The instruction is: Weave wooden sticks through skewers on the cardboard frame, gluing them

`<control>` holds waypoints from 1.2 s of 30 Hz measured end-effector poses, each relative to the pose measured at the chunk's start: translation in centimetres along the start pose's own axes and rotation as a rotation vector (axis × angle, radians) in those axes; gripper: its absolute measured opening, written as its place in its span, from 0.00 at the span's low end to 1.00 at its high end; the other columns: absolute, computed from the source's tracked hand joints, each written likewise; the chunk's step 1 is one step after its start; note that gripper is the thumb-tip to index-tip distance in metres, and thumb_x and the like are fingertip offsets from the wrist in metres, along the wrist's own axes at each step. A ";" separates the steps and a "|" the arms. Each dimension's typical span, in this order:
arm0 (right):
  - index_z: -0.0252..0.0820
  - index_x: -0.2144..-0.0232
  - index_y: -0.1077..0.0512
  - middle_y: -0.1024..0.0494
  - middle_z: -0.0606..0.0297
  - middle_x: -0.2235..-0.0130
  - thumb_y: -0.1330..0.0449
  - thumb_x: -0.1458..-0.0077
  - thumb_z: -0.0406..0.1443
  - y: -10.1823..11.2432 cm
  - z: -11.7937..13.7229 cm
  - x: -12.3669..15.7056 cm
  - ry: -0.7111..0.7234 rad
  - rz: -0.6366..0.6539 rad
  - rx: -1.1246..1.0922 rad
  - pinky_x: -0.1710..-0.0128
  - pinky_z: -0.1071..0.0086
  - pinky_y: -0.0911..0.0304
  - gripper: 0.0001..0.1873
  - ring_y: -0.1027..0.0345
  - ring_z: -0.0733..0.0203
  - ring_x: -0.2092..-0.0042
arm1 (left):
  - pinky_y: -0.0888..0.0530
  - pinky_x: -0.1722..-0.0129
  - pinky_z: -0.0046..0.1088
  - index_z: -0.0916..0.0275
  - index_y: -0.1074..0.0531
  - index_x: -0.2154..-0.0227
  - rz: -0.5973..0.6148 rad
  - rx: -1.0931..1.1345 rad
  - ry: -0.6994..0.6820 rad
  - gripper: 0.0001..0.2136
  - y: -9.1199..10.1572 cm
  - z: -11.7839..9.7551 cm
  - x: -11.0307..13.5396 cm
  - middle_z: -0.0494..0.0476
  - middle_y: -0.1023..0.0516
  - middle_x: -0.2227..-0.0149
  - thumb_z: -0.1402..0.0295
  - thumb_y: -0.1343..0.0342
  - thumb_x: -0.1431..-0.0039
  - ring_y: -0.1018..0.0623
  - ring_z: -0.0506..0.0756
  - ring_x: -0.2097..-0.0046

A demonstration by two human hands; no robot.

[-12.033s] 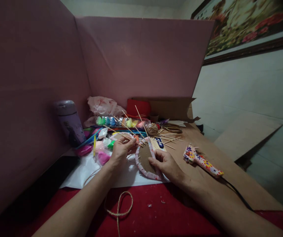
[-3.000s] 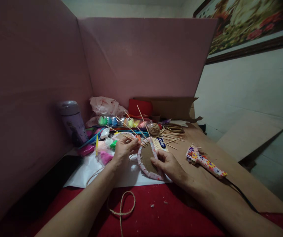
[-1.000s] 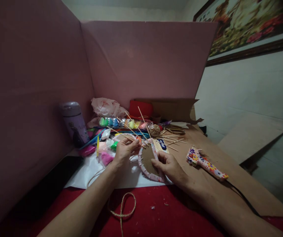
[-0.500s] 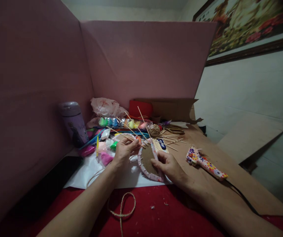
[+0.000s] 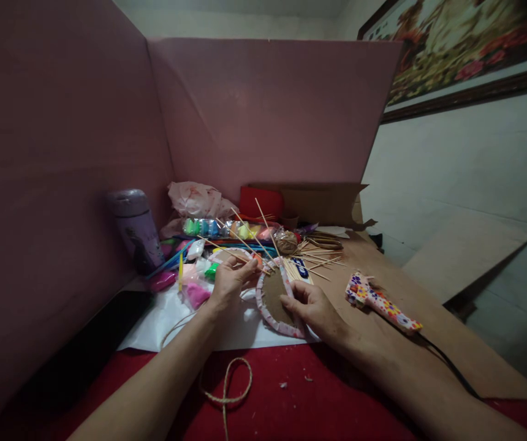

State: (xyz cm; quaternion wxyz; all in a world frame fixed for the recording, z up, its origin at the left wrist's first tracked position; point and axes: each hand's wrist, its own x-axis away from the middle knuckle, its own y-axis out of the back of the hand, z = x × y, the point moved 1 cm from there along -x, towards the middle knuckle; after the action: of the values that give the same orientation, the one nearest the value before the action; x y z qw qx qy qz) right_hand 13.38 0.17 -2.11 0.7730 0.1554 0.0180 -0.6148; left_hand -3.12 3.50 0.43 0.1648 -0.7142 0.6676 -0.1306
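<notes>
Left hand (image 5: 229,283) pinches a thin wooden skewer (image 5: 220,246) running far-left to near-right; right hand (image 5: 312,309) grips the ribbon-edged cardboard disc (image 5: 276,298). Nothing has shifted since earlier.

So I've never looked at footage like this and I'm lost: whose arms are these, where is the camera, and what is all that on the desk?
The camera sits on a person's head and looks forward and down, so the two bare arms are that person's own. The left hand pinches thin wooden sticks that fan upward. The right hand grips the rim of a round cardboard disc edged in pale pink wrapping, tilted up off a white sheet. Around them lie a loop of twine on red cloth, a flower-patterned glue gun with a black cord, a purple flask, a row of coloured clay packs and a ball of twine. A pink board screens the desk.
</notes>
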 end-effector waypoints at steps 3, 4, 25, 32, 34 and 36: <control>0.40 0.76 0.34 0.32 0.68 0.75 0.41 0.56 0.42 0.0 -0.2 0.0 -0.007 0.011 -0.026 0.73 0.71 0.43 0.11 0.40 0.64 0.73 | 0.29 0.78 0.24 0.64 0.34 0.79 0.001 -0.008 0.001 0.17 0.0 0.0 0.0 0.53 0.24 0.79 0.64 0.31 0.70 0.25 0.50 0.78; 0.40 0.76 0.34 0.32 0.67 0.75 0.41 0.56 0.42 0.0 -0.2 0.0 -0.007 0.011 -0.027 0.73 0.71 0.43 0.11 0.40 0.64 0.73 | 0.29 0.78 0.24 0.64 0.34 0.79 0.000 -0.013 0.002 0.17 0.0 0.0 0.0 0.53 0.23 0.79 0.64 0.31 0.70 0.25 0.50 0.79; 0.41 0.77 0.35 0.35 0.70 0.78 0.41 0.54 0.43 0.0 -0.2 -0.2 0.019 -0.005 -0.054 0.77 0.72 0.45 0.12 0.43 0.65 0.76 | 0.30 0.80 0.20 0.66 0.32 0.77 0.097 -0.066 -0.024 0.18 -0.1 0.4 0.1 0.51 0.26 0.77 0.57 0.35 0.63 0.28 0.47 0.79; 0.40 0.77 0.36 0.35 0.69 0.78 0.42 0.54 0.44 0.1 -0.1 -0.1 0.012 -0.029 -0.025 0.76 0.72 0.45 0.13 0.43 0.66 0.76 | 0.31 0.81 0.20 0.65 0.33 0.73 0.121 -0.065 0.010 0.19 -0.3 0.4 0.1 0.49 0.27 0.80 0.59 0.34 0.63 0.28 0.47 0.81; 0.40 0.77 0.36 0.35 0.69 0.78 0.42 0.54 0.44 0.1 -0.1 -0.1 0.010 -0.035 -0.022 0.76 0.72 0.45 0.13 0.43 0.66 0.76 | 0.31 0.81 0.20 0.65 0.33 0.72 0.118 -0.063 0.008 0.18 -0.3 0.4 0.1 0.50 0.26 0.79 0.59 0.34 0.62 0.28 0.47 0.81; 0.40 0.77 0.35 0.34 0.69 0.77 0.42 0.54 0.44 0.1 0.0 -0.1 0.012 -0.032 -0.029 0.75 0.72 0.45 0.13 0.42 0.65 0.75 | 0.31 0.81 0.20 0.66 0.33 0.73 0.115 -0.055 0.001 0.18 -0.3 0.4 0.2 0.51 0.25 0.77 0.58 0.36 0.61 0.27 0.47 0.80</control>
State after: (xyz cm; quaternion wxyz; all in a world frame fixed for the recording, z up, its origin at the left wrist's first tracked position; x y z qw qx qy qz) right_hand 13.45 0.33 -2.09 0.7651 0.1474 0.0343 -0.6259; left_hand -2.72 3.39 0.21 0.1522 -0.6788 0.7109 -0.1030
